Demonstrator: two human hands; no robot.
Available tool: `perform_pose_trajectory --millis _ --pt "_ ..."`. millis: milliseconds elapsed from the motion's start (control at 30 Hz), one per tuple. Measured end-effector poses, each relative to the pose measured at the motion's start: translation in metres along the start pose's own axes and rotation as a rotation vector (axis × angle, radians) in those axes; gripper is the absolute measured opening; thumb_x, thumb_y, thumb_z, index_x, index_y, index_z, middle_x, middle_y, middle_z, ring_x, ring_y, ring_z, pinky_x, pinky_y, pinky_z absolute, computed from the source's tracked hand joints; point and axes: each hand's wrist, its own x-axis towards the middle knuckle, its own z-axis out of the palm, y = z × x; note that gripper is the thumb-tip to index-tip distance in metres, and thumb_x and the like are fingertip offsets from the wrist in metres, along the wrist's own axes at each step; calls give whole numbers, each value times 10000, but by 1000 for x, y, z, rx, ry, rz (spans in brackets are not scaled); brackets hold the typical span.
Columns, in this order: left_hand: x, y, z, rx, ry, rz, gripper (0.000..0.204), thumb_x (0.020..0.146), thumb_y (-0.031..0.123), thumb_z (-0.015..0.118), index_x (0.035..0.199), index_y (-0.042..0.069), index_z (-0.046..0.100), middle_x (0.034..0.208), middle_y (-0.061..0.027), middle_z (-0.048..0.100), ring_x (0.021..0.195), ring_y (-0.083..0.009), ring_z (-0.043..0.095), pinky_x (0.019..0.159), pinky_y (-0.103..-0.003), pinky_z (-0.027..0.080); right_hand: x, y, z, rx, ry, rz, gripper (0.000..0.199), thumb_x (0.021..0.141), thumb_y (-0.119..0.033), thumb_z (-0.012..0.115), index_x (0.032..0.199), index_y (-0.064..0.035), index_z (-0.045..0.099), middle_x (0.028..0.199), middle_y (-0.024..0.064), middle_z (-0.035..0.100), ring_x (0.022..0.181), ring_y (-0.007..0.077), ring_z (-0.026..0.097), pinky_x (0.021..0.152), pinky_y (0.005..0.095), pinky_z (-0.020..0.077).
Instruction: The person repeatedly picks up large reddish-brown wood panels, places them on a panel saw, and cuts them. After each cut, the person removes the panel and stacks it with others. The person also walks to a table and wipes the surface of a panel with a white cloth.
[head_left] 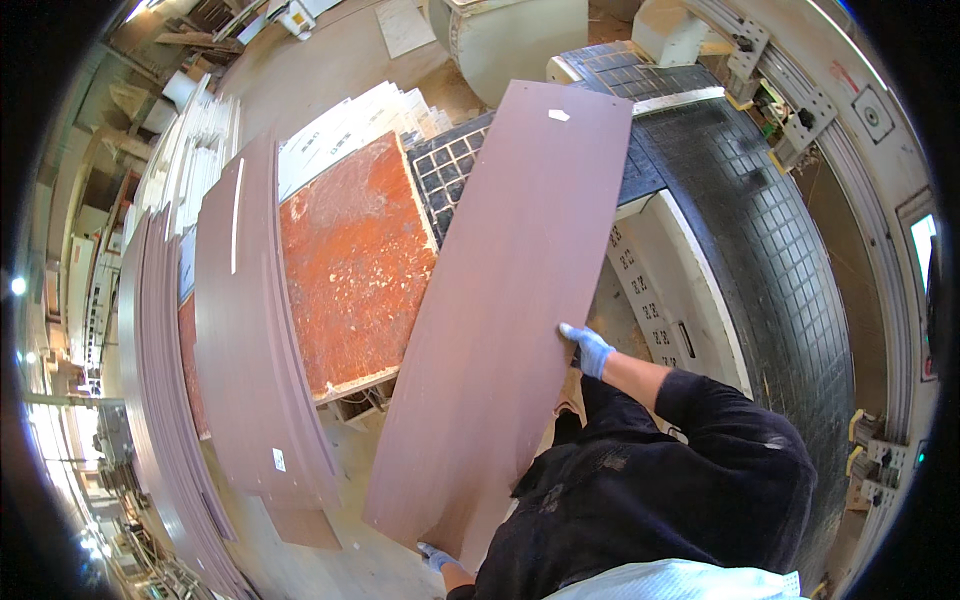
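A long mauve-brown board (510,270) lies slanted in front of me, its far end over the black gridded machine table. My right hand (590,350), in a blue-grey glove, grips the board's right long edge, thumb on top and fingers out of sight beneath. At the near end my left hand (437,557), gloved alike, holds the short edge close to the lower corner. A small white sticker (559,115) marks the board's far end. The board's underside is hidden.
Left of the board stands a worn orange-red tabletop (350,260). Stacks of similar brown boards (240,340) rest further left, with white strips (205,150) behind. The black machine bed (760,230) curves along my right, beside a metal rail (890,250). A pale rounded housing (520,45) stands ahead.
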Motion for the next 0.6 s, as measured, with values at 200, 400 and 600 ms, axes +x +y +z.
perform_pose_trajectory --millis 200,400,600 --pt "-6 60 -19 69 0 57 845 710 663 600 1238 10 508 1204 -184 560 1041 -343 569 888 -443 475 -78 18 -39 38 -47 43 494 813 -132 646 1255 -33 450 1195 113 551 1093 287 527 951 471 419" --pt "7 101 17 1 -105 263 823 754 625 585 1287 10 463 1262 -165 526 1078 -319 547 934 -419 437 -105 28 -69 259 63 -62 509 809 -97 646 1263 -27 428 1197 151 537 1061 330 534 947 487 428" --pt "50 154 67 -71 -389 263 696 824 517 566 1289 13 445 1291 -121 498 1112 -289 511 933 -438 409 -111 2 -91 204 254 56 495 816 -245 656 1242 -83 463 1162 100 568 1085 289 520 938 478 412"
